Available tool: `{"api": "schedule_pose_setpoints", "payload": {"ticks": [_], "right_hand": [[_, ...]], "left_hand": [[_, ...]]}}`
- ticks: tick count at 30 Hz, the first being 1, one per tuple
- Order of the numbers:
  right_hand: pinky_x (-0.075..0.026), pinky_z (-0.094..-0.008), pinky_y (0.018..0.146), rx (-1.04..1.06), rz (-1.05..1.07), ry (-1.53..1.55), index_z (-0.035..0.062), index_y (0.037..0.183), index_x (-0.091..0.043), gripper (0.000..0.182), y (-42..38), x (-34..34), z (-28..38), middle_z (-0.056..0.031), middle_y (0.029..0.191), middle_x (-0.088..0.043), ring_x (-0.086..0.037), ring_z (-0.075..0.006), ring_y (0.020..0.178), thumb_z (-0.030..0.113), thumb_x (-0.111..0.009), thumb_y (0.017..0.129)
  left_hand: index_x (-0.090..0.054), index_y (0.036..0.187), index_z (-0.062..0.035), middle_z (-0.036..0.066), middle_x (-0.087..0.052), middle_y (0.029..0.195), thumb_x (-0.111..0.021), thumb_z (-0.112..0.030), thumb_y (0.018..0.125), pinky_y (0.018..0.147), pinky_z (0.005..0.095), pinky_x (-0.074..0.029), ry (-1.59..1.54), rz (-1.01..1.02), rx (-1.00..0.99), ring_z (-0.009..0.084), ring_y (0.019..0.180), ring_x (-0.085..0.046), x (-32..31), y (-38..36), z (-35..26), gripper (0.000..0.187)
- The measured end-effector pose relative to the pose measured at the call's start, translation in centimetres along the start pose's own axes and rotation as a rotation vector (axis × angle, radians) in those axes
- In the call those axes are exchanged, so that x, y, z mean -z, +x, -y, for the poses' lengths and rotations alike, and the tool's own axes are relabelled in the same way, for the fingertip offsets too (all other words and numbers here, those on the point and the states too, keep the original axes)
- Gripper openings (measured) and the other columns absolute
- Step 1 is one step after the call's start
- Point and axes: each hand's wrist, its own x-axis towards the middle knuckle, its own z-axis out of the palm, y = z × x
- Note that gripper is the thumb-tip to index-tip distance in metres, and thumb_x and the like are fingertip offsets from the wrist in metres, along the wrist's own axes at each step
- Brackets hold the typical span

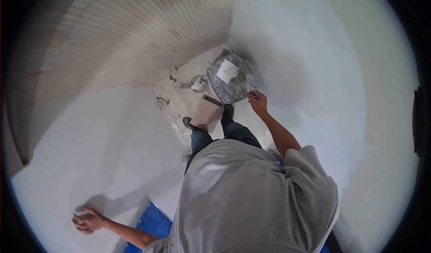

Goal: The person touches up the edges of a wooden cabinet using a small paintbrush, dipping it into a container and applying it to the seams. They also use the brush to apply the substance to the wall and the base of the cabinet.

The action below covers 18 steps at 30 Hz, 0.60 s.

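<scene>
Below, right hand (258, 101) pinches the tray (231, 78) rim between closed fingers while left hand (88, 220) spreads flat on the wall (103, 131); lifting demands balance.

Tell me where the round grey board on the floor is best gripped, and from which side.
Probably at its near right rim, coming from the right, where the right hand already touches the round grey board. It lies flat, so only the edge gives a grip; a white sheet and a small round thing sit on top. The left hand is pressed against the white wall.
</scene>
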Motion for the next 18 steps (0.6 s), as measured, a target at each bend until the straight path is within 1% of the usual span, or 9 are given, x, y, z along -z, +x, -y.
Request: {"api": "schedule_pose_setpoints", "payload": {"ticks": [1, 3, 4, 6, 7, 9, 12, 15, 18], "right_hand": [[-0.056, -0.0287, 0.065, -0.027, -0.02, -0.018, -0.0012, 0.101, -0.073, 0.018, 0.3, -0.3, -0.3, -0.0068, 0.086, -0.073, -0.068, -0.0123, 0.072, 0.015, -0.07, 0.093], [-0.056, -0.0334, 0.071, -0.083, -0.094, -0.006, 0.0042, 0.101, -0.074, 0.018, 1.3, -1.5, -1.8, -0.011, 0.089, -0.076, -0.073, -0.0214, 0.079, 0.017, -0.071, 0.089], [-0.056, -0.0357, 0.074, -0.104, -0.13, 0.003, 0.0068, 0.101, -0.075, 0.018, 1.9, -2.1, -2.6, -0.0131, 0.09, -0.077, -0.075, -0.0259, 0.082, 0.018, -0.071, 0.087], [-0.057, -0.0384, 0.075, -0.058, -0.16, -0.097, 0.0089, 0.102, -0.075, 0.019, 3.2, -2.8, -2.3, -0.0139, 0.092, -0.077, -0.075, -0.0306, 0.084, 0.019, -0.07, 0.086], [-0.057, -0.0397, 0.075, -0.035, -0.173, -0.146, 0.01, 0.102, -0.075, 0.02, 4.0, -3.3, -2.3, -0.0143, 0.093, -0.077, -0.075, -0.0329, 0.085, 0.019, -0.069, 0.085], [-0.057, -0.0414, 0.077, -0.071, -0.192, -0.268, 0.0111, 0.102, -0.075, 0.019, 5.8, -4.3, -3.6, -0.0124, 0.095, -0.077, -0.075, -0.0324, 0.087, 0.02, -0.069, 0.086], [-0.057, -0.0444, 0.079, -0.195, -0.214, -0.409, 0.014, 0.101, -0.075, 0.018, 8.0, -6.0, -5.6, -0.0126, 0.095, -0.077, -0.074, -0.0352, 0.089, 0.021, -0.068, 0.086], [-0.057, -0.0463, 0.079, -0.224, -0.242, -0.421, 0.0161, 0.101, -0.076, 0.019, 9.5, -7.1, -6.4, -0.0141, 0.093, -0.076, -0.073, -0.0373, 0.089, 0.023, -0.068, 0.085], [-0.056, -0.0474, 0.079, -0.23, -0.21, -0.428, 0.0177, 0.101, -0.077, 0.02, 10.7, -7.5, -7.0, -0.0154, 0.092, -0.076, -0.073, -0.0381, 0.089, 0.025, -0.068, 0.085]], "left_hand": [[-0.07, 0.122, -0.0347, -0.011, -0.06, 0.135, -0.05, -0.076, 0.093, 0.106, 0.0347, -0.03, 0.114, 0.048, -0.021, 0.0186, 0.128, -0.048, 0.6, 0.0, -0.2, 0.055], [-0.068, 0.126, -0.0343, -0.008, -0.059, 0.137, -0.05, -0.078, 0.092, 0.105, 0.0369, -0.031, 0.17, 0.09, -0.05, 0.0218, 0.128, -0.048, 1.3, -0.1, -0.4, 0.058], [-0.066, 0.127, -0.0348, -0.008, -0.059, 0.135, -0.051, -0.079, 0.091, 0.106, 0.039, -0.031, 0.015, 0.015, -0.026, 0.0225, 0.128, -0.047, 0.4, -0.5, 0.0, 0.059], [-0.063, 0.129, -0.0358, -0.009, -0.059, 0.131, -0.053, -0.08, 0.09, 0.106, 0.0433, -0.031, -0.297, -0.129, 0.02, 0.0239, 0.13, -0.044, -1.8, -1.0, 0.1, 0.06], [-0.062, 0.13, -0.0348, -0.007, -0.058, 0.134, -0.052, -0.078, 0.091, 0.107, 0.0442, -0.031, -0.238, -0.112, 0.005, 0.0246, 0.131, -0.045, -2.3, -1.2, 0.6, 0.059], [-0.062, 0.133, -0.033, -0.003, -0.058, 0.139, -0.051, -0.075, 0.094, 0.108, 0.0458, -0.031, -0.124, -0.081, -0.026, 0.0259, 0.133, -0.045, -1.6, -1.1, 0.2, 0.058], [-0.063, 0.12, -0.0105, 0.023, -0.054, 0.134, -0.027, -0.071, 0.103, 0.099, 0.0648, -0.039, -0.186, -0.078, -0.1, 0.0473, 0.127, -0.047, 4.8, 1.6, -4.0, 0.073], [-0.057, 0.123, -0.0127, 0.024, -0.049, 0.137, -0.01, -0.074, 0.1, 0.1, 0.068, -0.034, -0.207, -0.004, -0.101, 0.0509, 0.129, -0.041, 5.4, 1.8, -4.5, 0.08], [-0.057, 0.121, -0.0123, 0.024, -0.05, 0.137, -0.012, -0.077, 0.099, 0.101, 0.0677, -0.033, -0.167, -0.038, -0.094, 0.0497, 0.129, -0.042, 3.6, 1.1, -3.7, 0.082]]}}
